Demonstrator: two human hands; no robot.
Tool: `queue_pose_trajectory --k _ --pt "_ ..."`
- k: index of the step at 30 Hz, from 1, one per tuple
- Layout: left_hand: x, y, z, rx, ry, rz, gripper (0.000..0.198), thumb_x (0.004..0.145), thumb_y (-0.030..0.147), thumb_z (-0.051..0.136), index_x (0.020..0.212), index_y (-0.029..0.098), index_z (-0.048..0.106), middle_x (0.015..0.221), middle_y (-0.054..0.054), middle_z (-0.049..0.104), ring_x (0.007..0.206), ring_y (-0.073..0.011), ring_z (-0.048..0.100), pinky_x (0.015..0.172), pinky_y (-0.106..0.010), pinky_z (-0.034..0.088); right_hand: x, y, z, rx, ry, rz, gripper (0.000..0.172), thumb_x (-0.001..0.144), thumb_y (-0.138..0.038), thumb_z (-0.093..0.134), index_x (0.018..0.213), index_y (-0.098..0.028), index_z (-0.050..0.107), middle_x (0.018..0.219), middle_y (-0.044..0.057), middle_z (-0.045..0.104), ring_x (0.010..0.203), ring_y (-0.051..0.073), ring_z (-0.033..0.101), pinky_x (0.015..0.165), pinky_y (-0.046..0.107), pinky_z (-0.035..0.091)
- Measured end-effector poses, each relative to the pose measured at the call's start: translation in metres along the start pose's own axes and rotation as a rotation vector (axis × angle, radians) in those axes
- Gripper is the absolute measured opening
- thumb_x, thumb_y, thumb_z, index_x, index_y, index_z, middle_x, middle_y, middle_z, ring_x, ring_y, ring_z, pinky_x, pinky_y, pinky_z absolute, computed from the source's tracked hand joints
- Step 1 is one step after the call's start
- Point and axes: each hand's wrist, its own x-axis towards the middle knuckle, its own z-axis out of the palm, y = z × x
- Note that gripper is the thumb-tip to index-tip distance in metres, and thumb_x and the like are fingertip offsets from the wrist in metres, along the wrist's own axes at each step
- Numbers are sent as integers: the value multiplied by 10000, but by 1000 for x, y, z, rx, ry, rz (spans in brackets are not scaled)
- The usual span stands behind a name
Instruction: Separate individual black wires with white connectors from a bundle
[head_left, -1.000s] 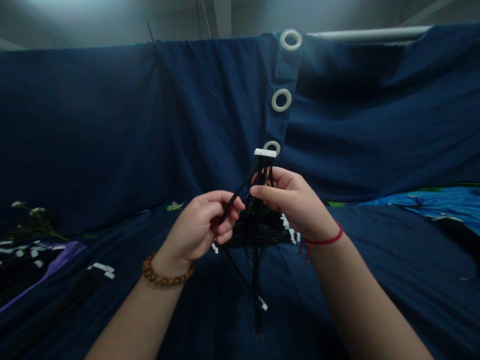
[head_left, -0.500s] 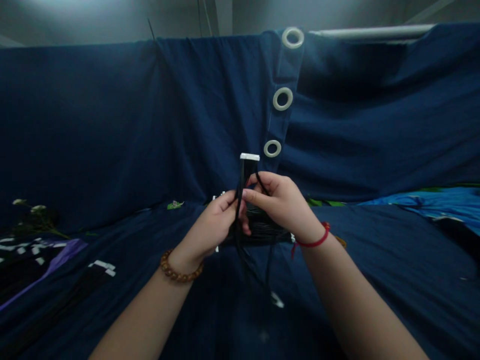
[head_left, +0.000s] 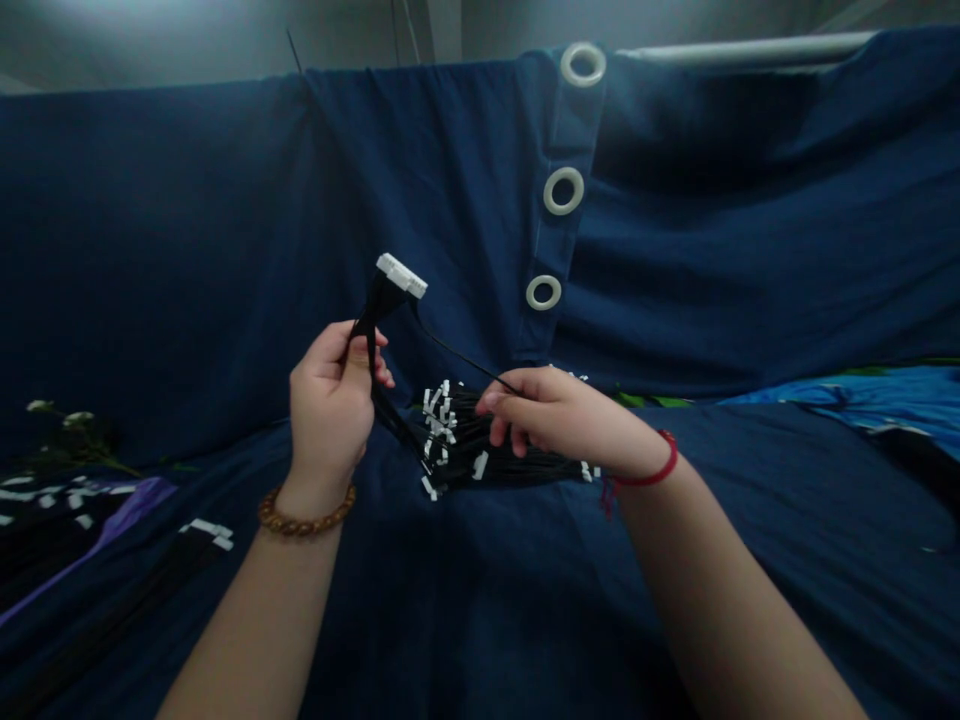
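Fingers of the left hand (head_left: 330, 405) clasp slim black wires (head_left: 382, 298); the right hand (head_left: 562, 415) pinches one strand (head_left: 466, 358).

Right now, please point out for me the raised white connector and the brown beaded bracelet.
Raised white connector (head_left: 402, 277): head view, middle of its housing.
Brown beaded bracelet (head_left: 304, 525): head view, beads across the wrist.

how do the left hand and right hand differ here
The left hand grips a thick black wire bundle; the right hand pinches a thin black strand. The left hand is upright; the right hand sits lower, angled inward. Brown beads go with the left hand, a red cord with the right hand. Both hold wires from the white connector.
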Motion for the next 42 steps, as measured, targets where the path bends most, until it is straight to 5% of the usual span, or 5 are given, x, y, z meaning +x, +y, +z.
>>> queue_pose_trajectory --k 13,22,28,35,42 --pt "4 4 -23 740 76 491 137 860 242 474 888 227 608 722 1 578 675 -124 540 650 -241 394 -13 -5 -19 17 132 -10 256 860 -331 430 827 -140 596 617 16 613 395 66 452 381 186 342" --pt "-12 6 6 -79 -253 -140 124 836 328 499 770 225 513 520 68 330 399 -66 319 378 -186 247 -3 0 1 76 -29 -89 346 662 -279 699 963 -145 593 816 29 654 675 132 595 559 212 436" --pt "-20 13 16 -300 -396 -431 133 752 277 612 702 186 529 510 46 451 383 -45 342 364 -149 250 10 3 22 245 -172 -133 212 756 -300 609 893 -142 579 704 3 641 502 72 522 449 174 376" --pt "-13 14 4 -190 -451 -474 138 767 292 588 704 180 539 454 74 360 362 -38 285 350 -144 209 3 6 -2 420 20 -191 211 798 -295 555 655 -141 533 664 -6 569 586 73 510 559 188 398" --pt "-15 18 9 -63 -561 -437 148 719 289 629 729 171 540 525 43 463 407 -71 402 373 -168 312 2 2 7 525 -173 -138 165 810 -291 548 913 -168 509 562 -57 475 431 53 378 386 154 283"
